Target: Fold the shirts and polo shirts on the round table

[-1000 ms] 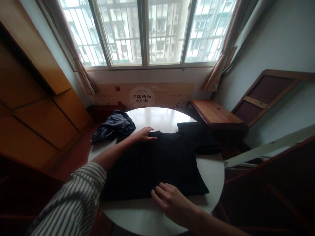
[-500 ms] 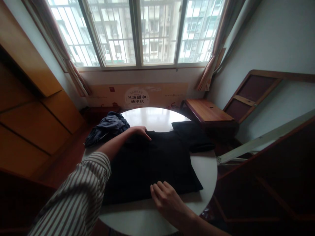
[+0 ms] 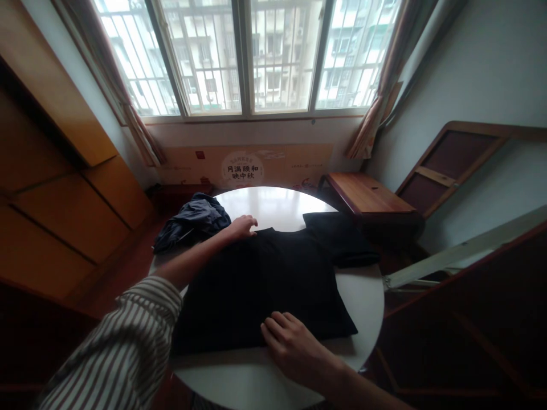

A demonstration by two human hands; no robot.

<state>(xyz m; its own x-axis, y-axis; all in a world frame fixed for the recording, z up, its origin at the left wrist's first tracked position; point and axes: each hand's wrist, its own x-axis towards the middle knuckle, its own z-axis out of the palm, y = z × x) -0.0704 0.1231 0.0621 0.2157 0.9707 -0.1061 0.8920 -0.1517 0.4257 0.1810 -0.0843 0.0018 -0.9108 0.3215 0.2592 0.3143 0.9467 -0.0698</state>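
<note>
A black short-sleeved shirt (image 3: 265, 290) lies spread flat on the round white table (image 3: 282, 199). Its neckline faces the window, and one sleeve reaches toward the right rim. Over the shirt's far left edge is my left hand (image 3: 243, 228), fingers apart and no cloth visibly pinched. My left forearm covers part of the shirt's left side. At the near hem, my right hand (image 3: 293, 344) has its fingers bent together on the black cloth; the thumb side is partly hidden.
A crumpled dark blue-grey cloth (image 3: 192, 222) sits at the table's far left. Beyond the right rim stand a low wooden table (image 3: 367, 193) and a pale slanted bar (image 3: 444, 253). Wooden cabinets (image 3: 64, 228) line the left, with a barred window (image 3: 248, 57) ahead.
My left hand has loosened from the shirt's far edge and shifted slightly away toward the window, its fingers lifting. My right hand stays at the near hem. The view has moved slightly.
</note>
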